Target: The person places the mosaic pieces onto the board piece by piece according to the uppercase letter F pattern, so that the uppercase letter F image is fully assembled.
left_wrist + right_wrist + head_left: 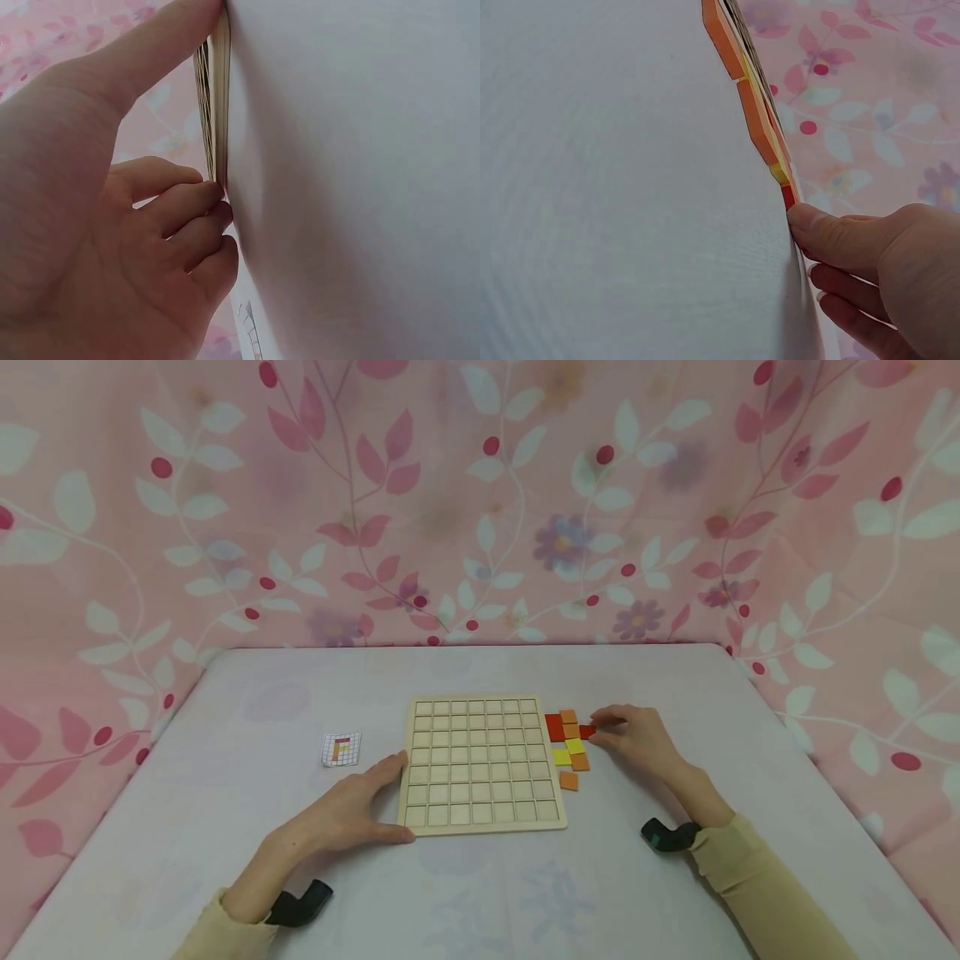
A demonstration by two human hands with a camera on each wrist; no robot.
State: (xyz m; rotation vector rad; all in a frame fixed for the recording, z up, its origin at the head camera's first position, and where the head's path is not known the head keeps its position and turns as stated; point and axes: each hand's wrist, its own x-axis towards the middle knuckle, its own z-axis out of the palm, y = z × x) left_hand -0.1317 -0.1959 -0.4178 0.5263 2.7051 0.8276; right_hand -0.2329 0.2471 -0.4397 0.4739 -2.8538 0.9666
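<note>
A pale wooden grid board lies flat on the white table. My left hand is spread at its left side, thumb at the near corner and fingertips against the left edge. The left wrist view shows thumb and fingers touching the board's side. Right of the board, my right hand pinches a small red tile by its outer end; the right wrist view shows the tile at the thumb tip. Beside it lie orange tiles, yellow tiles and a larger red piece.
A small paper card with a printed grid and coloured pattern lies left of the board. Black curved devices sit at both wrists. A pink floral cloth hangs behind the table.
</note>
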